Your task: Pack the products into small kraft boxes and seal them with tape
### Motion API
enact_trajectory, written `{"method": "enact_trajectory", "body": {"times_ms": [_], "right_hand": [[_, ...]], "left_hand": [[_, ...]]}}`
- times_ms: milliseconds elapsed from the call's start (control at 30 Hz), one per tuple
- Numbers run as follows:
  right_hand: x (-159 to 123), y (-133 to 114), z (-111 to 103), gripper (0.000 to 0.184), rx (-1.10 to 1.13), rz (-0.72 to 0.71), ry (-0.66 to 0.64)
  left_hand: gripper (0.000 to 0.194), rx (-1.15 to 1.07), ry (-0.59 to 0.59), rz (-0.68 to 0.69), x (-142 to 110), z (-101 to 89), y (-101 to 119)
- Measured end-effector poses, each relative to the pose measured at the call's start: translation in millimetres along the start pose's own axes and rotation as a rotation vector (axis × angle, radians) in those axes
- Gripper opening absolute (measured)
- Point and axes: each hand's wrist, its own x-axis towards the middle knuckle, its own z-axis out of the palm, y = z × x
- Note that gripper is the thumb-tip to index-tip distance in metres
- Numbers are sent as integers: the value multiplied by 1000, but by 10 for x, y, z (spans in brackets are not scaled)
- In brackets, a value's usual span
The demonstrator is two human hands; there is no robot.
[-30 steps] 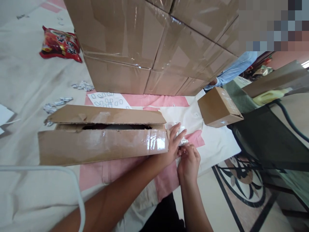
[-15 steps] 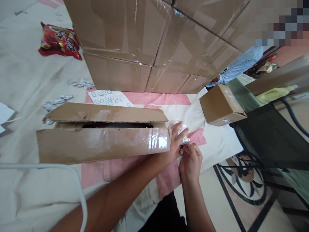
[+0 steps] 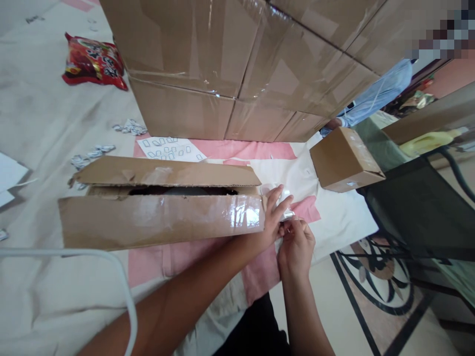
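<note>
A long cardboard box (image 3: 163,220) lies in front of me with its top flaps partly apart and a dark gap between them. Shiny clear tape (image 3: 245,213) covers the near flap's right part. My left hand (image 3: 272,217) rests against the box's right end, fingers stretched out and spread. Beside those fingers is a whitish, see-through item (image 3: 288,214), perhaps tape, partly hidden by the hand. My right hand (image 3: 298,242) is closed in a pinch just below it, close to my left hand; what the fingertips grip is too small to make out.
A wall of stacked, taped cartons (image 3: 208,64) stands behind the box. A smaller carton (image 3: 345,160) sits at right, near another person's sleeve (image 3: 382,99) and a dark chair (image 3: 419,212). A red packet (image 3: 94,62), printed paper (image 3: 168,149) and a pale metal bar (image 3: 122,277) lie around.
Both hands keep nearly the same pose at the box's right end. The whole view has shifted slightly, with things appearing a little farther right.
</note>
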Motion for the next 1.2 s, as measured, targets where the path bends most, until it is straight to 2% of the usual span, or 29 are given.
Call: {"method": "enact_trajectory", "body": {"times_ms": [333,733,1033,1200], "right_hand": [[-64,-39,46,56,-30,-22,-3],[-77,-77,101,54,-52,-39,-29],[-58,-42,40,48,-50,-24,-18],[-52,-34,27,49,-50,-16,-31]], "left_hand": [[58,18,-16,13,-5,7,-12],[60,1,35,-18,-8,59,-2],[72,28,42,3,-27,98,-28],[69,7,49,-1,-29,117,-30]]}}
